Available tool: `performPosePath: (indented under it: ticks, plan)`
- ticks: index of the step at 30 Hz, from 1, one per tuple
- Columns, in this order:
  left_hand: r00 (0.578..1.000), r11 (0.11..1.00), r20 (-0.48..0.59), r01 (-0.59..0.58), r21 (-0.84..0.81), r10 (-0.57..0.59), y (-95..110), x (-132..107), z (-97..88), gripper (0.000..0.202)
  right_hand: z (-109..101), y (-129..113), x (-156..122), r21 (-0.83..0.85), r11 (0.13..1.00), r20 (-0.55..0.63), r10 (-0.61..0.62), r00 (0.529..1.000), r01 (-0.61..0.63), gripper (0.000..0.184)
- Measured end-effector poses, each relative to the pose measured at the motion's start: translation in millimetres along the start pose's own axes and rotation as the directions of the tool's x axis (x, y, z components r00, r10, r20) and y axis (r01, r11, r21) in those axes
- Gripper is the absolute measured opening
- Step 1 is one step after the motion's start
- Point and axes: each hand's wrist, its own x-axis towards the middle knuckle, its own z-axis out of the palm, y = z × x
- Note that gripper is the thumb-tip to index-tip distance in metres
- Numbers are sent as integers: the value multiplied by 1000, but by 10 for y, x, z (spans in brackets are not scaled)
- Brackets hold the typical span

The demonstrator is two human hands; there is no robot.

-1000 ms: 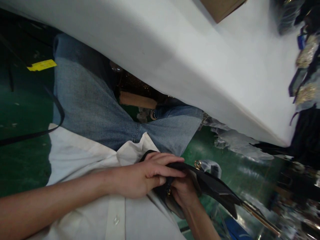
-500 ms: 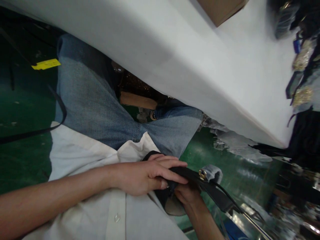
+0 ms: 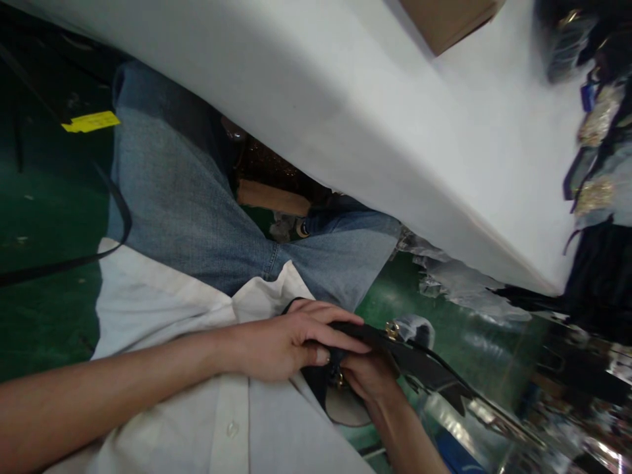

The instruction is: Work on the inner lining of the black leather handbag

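Low in my lap, both hands are on a black high-heeled shoe (image 3: 419, 368) with a small gold buckle (image 3: 392, 328) and a thin gold heel. My left hand (image 3: 291, 342) lies over the shoe's rear part, fingers wrapped round it and thumb pressed in. My right hand (image 3: 368, 375) grips the shoe from underneath, its fingers mostly hidden by the black upper. The pointed part of the shoe sticks out to the right, over the green floor.
A white table (image 3: 395, 131) slants across the upper picture, above my jeans-clad legs (image 3: 197, 210). A cardboard box (image 3: 444, 23) sits at its far edge. Dark and gold shoe parts (image 3: 597, 131) pile up at the right. Clear plastic bags (image 3: 464, 280) and a black strap (image 3: 74, 263) lie on the floor.
The shoe has been turned slightly in my hands and its tip has shifted a little. Both hands stay on it in my lap.
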Motion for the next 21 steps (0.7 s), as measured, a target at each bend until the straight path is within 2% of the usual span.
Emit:
performPosePath:
  ticks: [6, 9, 12, 15, 16, 18, 20, 21]
  plan:
    - [1000, 1000, -24, 7, -2, -7, -48, 7, 4, 52, 57, -123, -2, -76, 997, 12, -14, 1000, 15, 38]
    - [995, 998, -80, 55, -7, -55, -57, 39, 28, 53, 41, -209, -50, -223, 964, 27, -140, 990, 142, 28]
    - [985, 994, -142, 95, -47, -100, -73, 64, 48, 53, 30, -316, -184, -486, 823, -40, -358, 933, 295, 20]
    - [980, 992, -161, 107, -73, -118, -95, 64, 51, 52, 69, -424, -368, -680, 608, 19, -543, 839, 409, 25]
    - [980, 991, -160, 105, -77, -117, -97, 61, 46, 51, 89, -452, -423, -701, 555, 59, -581, 812, 448, 24]
    - [983, 992, -152, 91, -82, -103, -84, 54, 23, 51, 125, -484, -504, -733, 476, 114, -618, 777, 486, 33]
    - [988, 995, -135, 72, -74, -81, -45, 53, -15, 49, 140, -490, -538, -762, 430, 139, -621, 771, 484, 40]
    - [990, 996, -121, 62, -58, -68, -19, 56, -39, 49, 136, -487, -541, -772, 408, 153, -623, 767, 487, 36]
